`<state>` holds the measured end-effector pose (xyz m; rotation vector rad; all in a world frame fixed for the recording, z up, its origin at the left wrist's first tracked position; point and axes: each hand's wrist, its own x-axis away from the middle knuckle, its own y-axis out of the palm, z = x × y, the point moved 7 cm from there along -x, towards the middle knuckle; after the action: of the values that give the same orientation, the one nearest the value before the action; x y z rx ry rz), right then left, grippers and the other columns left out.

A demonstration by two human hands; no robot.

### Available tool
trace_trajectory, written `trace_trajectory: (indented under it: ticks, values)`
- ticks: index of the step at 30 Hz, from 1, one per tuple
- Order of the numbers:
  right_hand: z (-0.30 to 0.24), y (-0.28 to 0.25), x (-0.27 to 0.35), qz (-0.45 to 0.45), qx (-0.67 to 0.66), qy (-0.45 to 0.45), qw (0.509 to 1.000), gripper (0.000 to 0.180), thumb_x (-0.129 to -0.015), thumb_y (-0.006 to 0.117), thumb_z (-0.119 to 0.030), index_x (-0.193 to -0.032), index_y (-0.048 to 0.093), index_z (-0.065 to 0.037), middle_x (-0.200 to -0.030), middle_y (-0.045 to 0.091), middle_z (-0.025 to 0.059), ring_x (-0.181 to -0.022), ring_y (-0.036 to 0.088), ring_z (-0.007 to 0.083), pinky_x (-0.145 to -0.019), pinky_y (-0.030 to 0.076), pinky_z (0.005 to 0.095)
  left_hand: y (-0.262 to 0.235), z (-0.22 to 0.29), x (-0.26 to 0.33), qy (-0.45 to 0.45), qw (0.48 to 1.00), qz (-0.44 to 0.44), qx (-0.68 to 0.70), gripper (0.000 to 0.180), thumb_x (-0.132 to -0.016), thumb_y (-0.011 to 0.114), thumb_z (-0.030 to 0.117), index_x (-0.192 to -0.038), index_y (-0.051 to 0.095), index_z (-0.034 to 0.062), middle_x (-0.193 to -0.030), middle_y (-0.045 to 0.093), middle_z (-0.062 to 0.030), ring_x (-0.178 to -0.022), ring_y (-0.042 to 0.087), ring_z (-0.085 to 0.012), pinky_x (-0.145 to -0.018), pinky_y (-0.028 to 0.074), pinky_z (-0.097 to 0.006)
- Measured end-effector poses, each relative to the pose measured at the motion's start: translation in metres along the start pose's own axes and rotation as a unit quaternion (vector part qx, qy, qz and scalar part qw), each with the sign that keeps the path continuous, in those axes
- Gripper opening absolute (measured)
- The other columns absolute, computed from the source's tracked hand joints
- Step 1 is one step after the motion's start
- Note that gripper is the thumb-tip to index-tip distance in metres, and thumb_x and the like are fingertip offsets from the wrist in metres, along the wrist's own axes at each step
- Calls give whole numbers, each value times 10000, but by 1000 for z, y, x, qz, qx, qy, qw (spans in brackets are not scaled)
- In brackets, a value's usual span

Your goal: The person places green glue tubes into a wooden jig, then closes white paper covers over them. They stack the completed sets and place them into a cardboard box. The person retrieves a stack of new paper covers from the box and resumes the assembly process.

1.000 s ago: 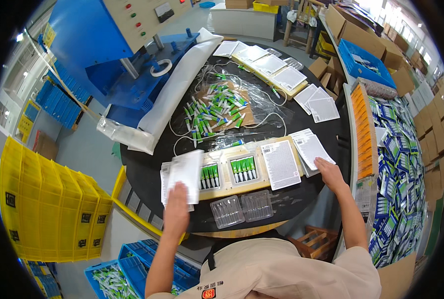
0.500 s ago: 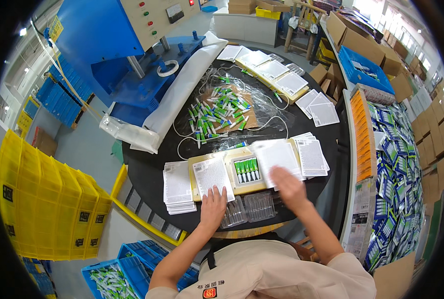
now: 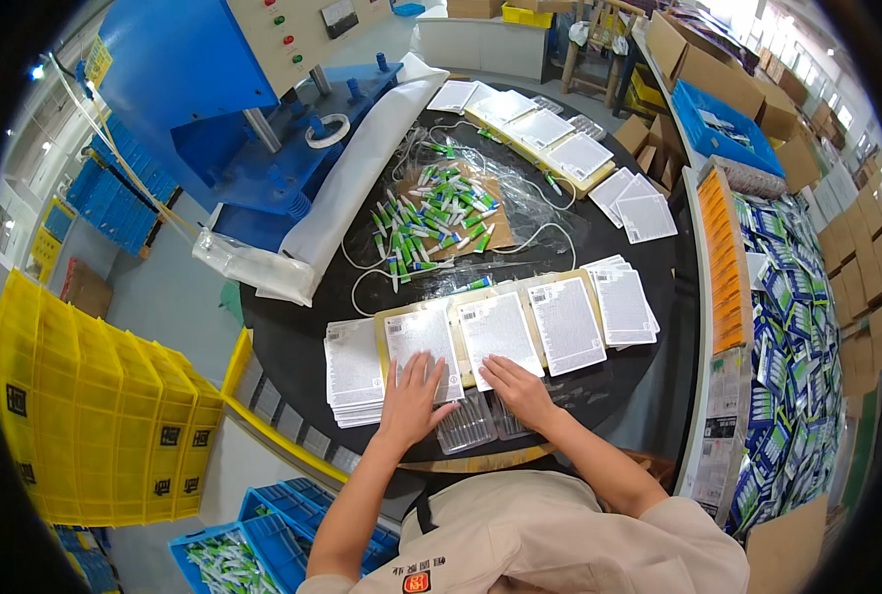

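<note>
Three white printed cards lie side by side across a pale yellow holder (image 3: pixel 465 372) near the front of the round black table. My left hand (image 3: pixel 411 398) lies flat on the lower part of the left card (image 3: pixel 419 335), fingers spread. My right hand (image 3: pixel 520 393) rests its outstretched fingers on the lower edge of the middle card (image 3: pixel 498 332); it grips nothing. The right card (image 3: pixel 568 325) lies untouched. Clear plastic blister trays (image 3: pixel 466 426) sit below the holder, partly under my hands. Loose card stacks flank it, one at the left (image 3: pixel 352 366), another at the right (image 3: pixel 623 305).
Small green-and-white tubes (image 3: pixel 436 220) are heaped beyond the holder. A second card-covered yellow holder (image 3: pixel 588 180) stands farther back. A blue press (image 3: pixel 293 178) is at the far left, yellow crates (image 3: pixel 104 406) at the left, and a bin of packaged tubes (image 3: pixel 787 366) at the right.
My right hand has moved left and down, from the right card to the middle one. The middle card now covers the tubes that showed in the holder. My left hand's fingers have spread.
</note>
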<state>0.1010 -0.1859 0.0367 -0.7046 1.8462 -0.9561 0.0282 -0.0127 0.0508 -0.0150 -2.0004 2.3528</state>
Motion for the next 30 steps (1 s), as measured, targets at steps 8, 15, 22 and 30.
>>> trace_trajectory:
  ticks: [8, 15, 22, 30]
  values:
    - [6, -19, -6, -140, -51, -7, 989, 688, -900, 707, -380, -1466, 480, -62, -1579, 389, 181, -1490, 337, 325, -1218, 268, 544, 7, -35, -55, -56, 998, 36, -5, 811, -942, 591, 583, -1580, 359, 139, -1660, 192, -237, -1530, 149, -466, -1227, 118, -619]
    - [35, 14, -37, -80, 61, 194, 976, 724, -957, 608, -520, -1528, 444, -105, -1606, 285, 283, -1513, 223, 453, -1206, 175, 623, 22, -27, -48, -69, 996, 55, 0, 776, -956, 579, 554, -1571, 381, 125, -1650, 208, -258, -1528, 131, -486, -1225, 90, -627]
    - [50, 32, -44, -64, 65, 204, 975, 728, -958, 599, -519, -1527, 446, -91, -1619, 266, 281, -1524, 210, 439, -1215, 137, 627, 28, -22, -61, -84, 994, 66, 39, 813, -956, 602, 515, -1562, 358, 30, -1637, 190, -305, -1516, 104, -532, -1227, 98, -619]
    - [55, 31, -51, -60, 79, 182, 978, 727, -973, 570, -521, -1529, 437, -72, -1621, 243, 302, -1533, 195, 426, -1223, 133, 611, 1, 0, -20, -28, 998, -13, 55, 983, -829, 723, 589, -1582, 339, 87, -1664, 176, -238, -1534, 78, -498, -1213, 106, -657]
